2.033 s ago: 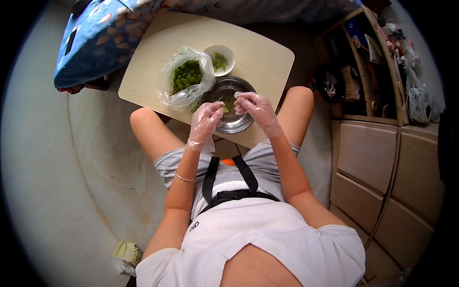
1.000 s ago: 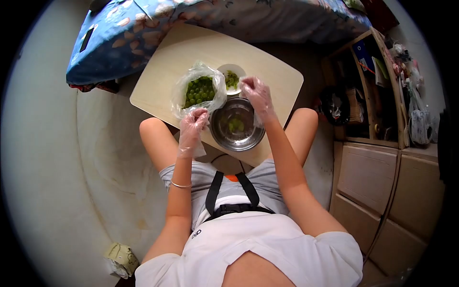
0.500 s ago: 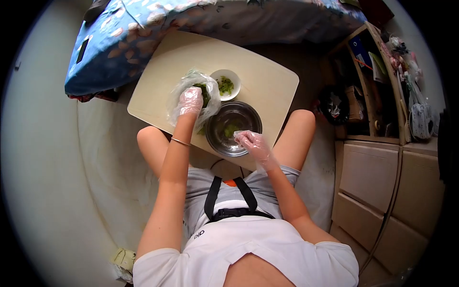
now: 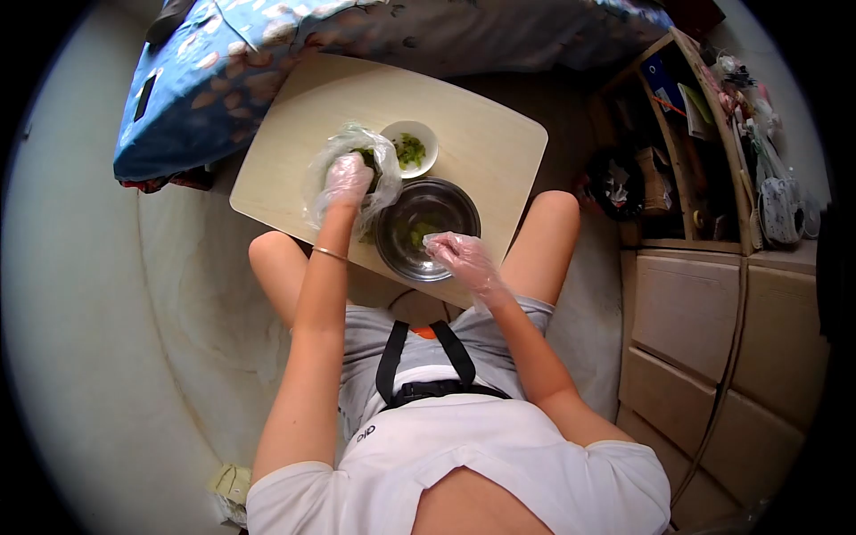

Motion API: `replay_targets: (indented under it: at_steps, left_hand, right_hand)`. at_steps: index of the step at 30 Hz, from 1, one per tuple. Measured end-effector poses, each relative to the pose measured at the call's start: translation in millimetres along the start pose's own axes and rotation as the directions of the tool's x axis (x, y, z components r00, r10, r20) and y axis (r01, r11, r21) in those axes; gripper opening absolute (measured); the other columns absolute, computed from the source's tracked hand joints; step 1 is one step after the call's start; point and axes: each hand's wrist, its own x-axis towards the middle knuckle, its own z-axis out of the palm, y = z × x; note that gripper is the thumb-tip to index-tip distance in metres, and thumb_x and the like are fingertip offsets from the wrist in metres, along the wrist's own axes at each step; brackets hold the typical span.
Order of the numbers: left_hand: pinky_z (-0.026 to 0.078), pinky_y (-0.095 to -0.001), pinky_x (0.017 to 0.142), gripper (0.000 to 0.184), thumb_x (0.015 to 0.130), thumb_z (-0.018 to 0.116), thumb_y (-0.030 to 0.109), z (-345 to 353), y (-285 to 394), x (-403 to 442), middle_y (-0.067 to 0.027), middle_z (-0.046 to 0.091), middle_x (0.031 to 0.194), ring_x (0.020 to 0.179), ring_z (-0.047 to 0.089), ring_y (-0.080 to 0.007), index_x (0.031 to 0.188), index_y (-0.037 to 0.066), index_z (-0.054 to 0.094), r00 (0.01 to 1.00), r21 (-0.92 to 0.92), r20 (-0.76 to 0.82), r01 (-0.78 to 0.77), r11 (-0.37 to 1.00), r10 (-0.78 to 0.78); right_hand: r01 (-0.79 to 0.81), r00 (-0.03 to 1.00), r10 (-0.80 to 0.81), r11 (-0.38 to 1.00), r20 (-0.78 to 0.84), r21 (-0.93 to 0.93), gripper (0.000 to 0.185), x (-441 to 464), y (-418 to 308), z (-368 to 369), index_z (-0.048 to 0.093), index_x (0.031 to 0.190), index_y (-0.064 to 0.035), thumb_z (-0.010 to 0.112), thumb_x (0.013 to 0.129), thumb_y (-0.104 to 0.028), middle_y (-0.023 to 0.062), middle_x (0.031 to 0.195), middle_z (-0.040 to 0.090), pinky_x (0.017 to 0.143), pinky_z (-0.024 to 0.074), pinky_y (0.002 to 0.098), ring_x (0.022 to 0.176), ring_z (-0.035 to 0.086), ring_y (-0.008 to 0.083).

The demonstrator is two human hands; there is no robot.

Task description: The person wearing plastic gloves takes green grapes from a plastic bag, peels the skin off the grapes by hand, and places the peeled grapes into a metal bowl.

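Note:
My left hand [image 4: 348,178], in a clear plastic glove, reaches into a clear plastic bag [image 4: 385,183] of green leafy pieces. Its fingers curl downward, and the bag and greens hide their tips. Over the near right rim of a shiny metal bowl [image 4: 455,201] is my right hand [image 4: 459,257], gloved as well. Thumb and fingers are pinched together there; anything between them is too small to make out. A little green food [image 4: 419,234] lies at the bottom of the metal bowl. Behind it, beside the bag, a white bowl [image 4: 432,143] holds chopped greens [image 4: 409,152].
The bowls and bag stand on a low cream table [image 4: 473,116] before my knees. Beyond it is a bed with a blue floral cover [image 4: 205,80], a dark phone-like object [image 4: 144,96] on it. To the right are a wooden shelf [image 4: 687,160], a black-lined bin [image 4: 615,185] and drawers [image 4: 682,299].
The whole view has shifted slightly, so everything sits a little higher and further left. Both hands keep nearly the same places at the bag and the metal bowl.

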Motion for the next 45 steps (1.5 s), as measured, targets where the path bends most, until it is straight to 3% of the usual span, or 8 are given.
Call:
replay_targets:
  at_steps: [4, 7, 8, 17, 27, 35, 38, 45]
  left_hand:
    - [0.053, -0.0413, 0.07, 0.022, 0.083, 0.06, 0.017, -49, 0, -50, -0.0175, 0.07, 0.085, 0.073, 0.066, -0.033, 0.096, 0.001, 0.069, 0.972, -0.358, -0.215, -0.169, 0.918, 0.095]
    - [0.047, -0.0257, 0.061, 0.028, 0.087, 0.066, 0.015, -77, 11, -111, -0.0012, 0.065, 0.088, 0.067, 0.057, -0.0109, 0.111, 0.002, 0.065, 0.998, -0.95, 0.056, 0.048, 0.309, 0.015]
    - [0.045, -0.021, 0.06, 0.029, 0.089, 0.066, 0.014, -89, 24, -134, 0.0021, 0.063, 0.09, 0.069, 0.054, -0.0051, 0.116, 0.002, 0.064, 0.976, -0.955, 0.217, 0.205, 0.214, 0.032]
    - [0.045, -0.0201, 0.073, 0.028, 0.091, 0.063, 0.012, -105, 61, -194, 0.002, 0.063, 0.094, 0.083, 0.053, -0.0043, 0.116, 0.001, 0.064, 0.909, -0.911, 0.257, 0.115, 0.397, 0.327]
    - [0.041, -0.0173, 0.062, 0.026, 0.093, 0.06, 0.01, -100, 65, -198, 0.0028, 0.061, 0.088, 0.073, 0.049, -0.0024, 0.117, 0.002, 0.066, 0.932, -0.942, 0.151, 0.035, 0.334, 0.328]
    - [0.034, -0.016, 0.05, 0.03, 0.094, 0.062, 0.02, -107, 70, -199, 0.0072, 0.053, 0.075, 0.062, 0.045, -0.0001, 0.119, 0.003, 0.065, 0.909, -0.924, 0.351, 0.296, 0.243, 0.225]
    - [0.03, -0.0165, 0.047, 0.027, 0.096, 0.06, 0.022, -108, 72, -200, 0.0079, 0.048, 0.067, 0.055, 0.039, -0.0006, 0.116, 0.005, 0.066, 0.901, -0.931, 0.365, 0.36, 0.065, 0.235]
    - [0.026, -0.0169, 0.046, 0.027, 0.096, 0.059, 0.021, -86, 76, -201, 0.0088, 0.049, 0.068, 0.054, 0.039, 0.0, 0.117, 0.005, 0.064, 0.926, -0.927, 0.287, 0.332, -0.173, 0.244]
  right_hand:
    - [0.104, 0.994, -0.105, 0.994, -0.034, -0.032, 0.022, 2, 8, 2, 0.065, 0.112, -0.0025, 0.063, 0.09, -0.007, 0.0084, 0.093, 0.069, 0.078, 0.0529, 0.0269, 0.085, 0.065, 0.013]
    - [0.106, 0.994, -0.101, 0.987, -0.049, 0.123, 0.029, -2, -11, 5, 0.063, 0.116, -0.0042, 0.062, 0.088, 0.002, 0.0089, 0.101, 0.067, 0.079, 0.0534, 0.0277, 0.09, 0.065, 0.0132]
    - [0.108, 0.994, -0.104, 0.986, -0.04, 0.125, 0.029, -4, -22, 7, 0.063, 0.116, -0.0042, 0.062, 0.088, 0.002, 0.0089, 0.101, 0.067, 0.079, 0.0534, 0.0277, 0.09, 0.065, 0.0132]
    - [0.615, 0.783, -0.605, 0.716, 0.145, -0.331, 0.042, -12, -69, 14, 0.059, 0.121, -0.007, 0.066, 0.081, 0.003, 0.0162, 0.104, 0.064, 0.077, 0.0543, 0.039, 0.089, 0.064, 0.0338]
    - [0.596, 0.779, -0.623, 0.703, 0.069, -0.388, 0.038, -13, -66, 11, 0.059, 0.116, -0.0022, 0.068, 0.08, 0.004, 0.0175, 0.098, 0.064, 0.073, 0.0543, 0.0395, 0.085, 0.064, 0.0365]
    - [0.393, 0.919, -0.384, 0.907, 0.086, -0.151, 0.027, -15, -75, 8, 0.061, 0.112, -0.0005, 0.069, 0.086, -0.001, 0.0075, 0.1, 0.062, 0.075, 0.0512, 0.0267, 0.086, 0.062, 0.0136]
    - [0.237, 0.959, -0.275, 0.914, 0.074, 0.329, 0.028, -10, -67, 11, 0.06, 0.114, -0.0002, 0.069, 0.087, -0.002, 0.0048, 0.102, 0.062, 0.078, 0.0515, 0.0267, 0.088, 0.061, 0.0115]
    - [0.058, 0.986, -0.126, 0.878, 0.112, 0.475, 0.025, -7, -65, 13, 0.058, 0.114, -0.0005, 0.064, 0.09, -0.003, 0.0056, 0.111, 0.061, 0.082, 0.0508, 0.026, 0.094, 0.06, 0.0105]
